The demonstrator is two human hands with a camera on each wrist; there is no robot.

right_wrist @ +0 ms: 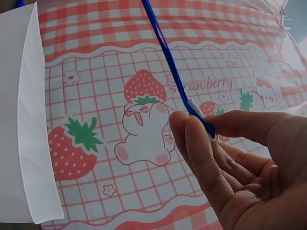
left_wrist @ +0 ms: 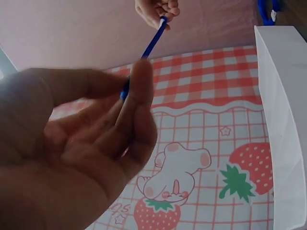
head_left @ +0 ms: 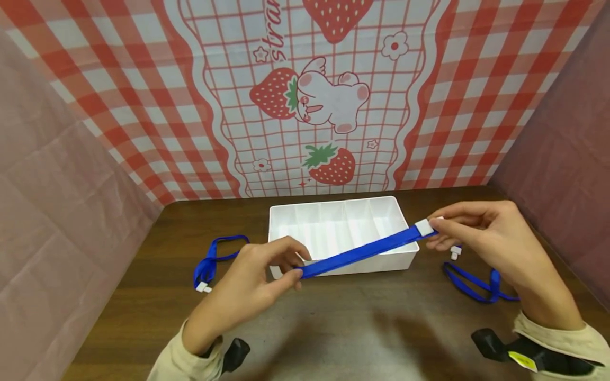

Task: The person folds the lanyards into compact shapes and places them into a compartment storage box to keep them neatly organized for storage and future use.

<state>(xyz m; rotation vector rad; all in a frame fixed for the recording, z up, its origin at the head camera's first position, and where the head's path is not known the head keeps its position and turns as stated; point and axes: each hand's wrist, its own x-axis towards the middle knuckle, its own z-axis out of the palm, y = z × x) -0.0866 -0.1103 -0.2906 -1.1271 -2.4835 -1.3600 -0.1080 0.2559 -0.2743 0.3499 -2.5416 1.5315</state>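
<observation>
A blue lanyard is stretched taut between both hands, slanting up to the right in the head view. My left hand pinches its folded end between thumb and fingers. At the other end my right hand pinches the strap beside its white plastic clip. The right wrist view shows the strap doubled, with the white clip just past the fingertips. The lanyard passes above the front of a white divided box, which has several compartments.
Another blue lanyard with a white clip lies on the brown table left of the box. To the right, under the right hand, lies a further blue lanyard. Behind the table hangs a red checked strawberry cloth.
</observation>
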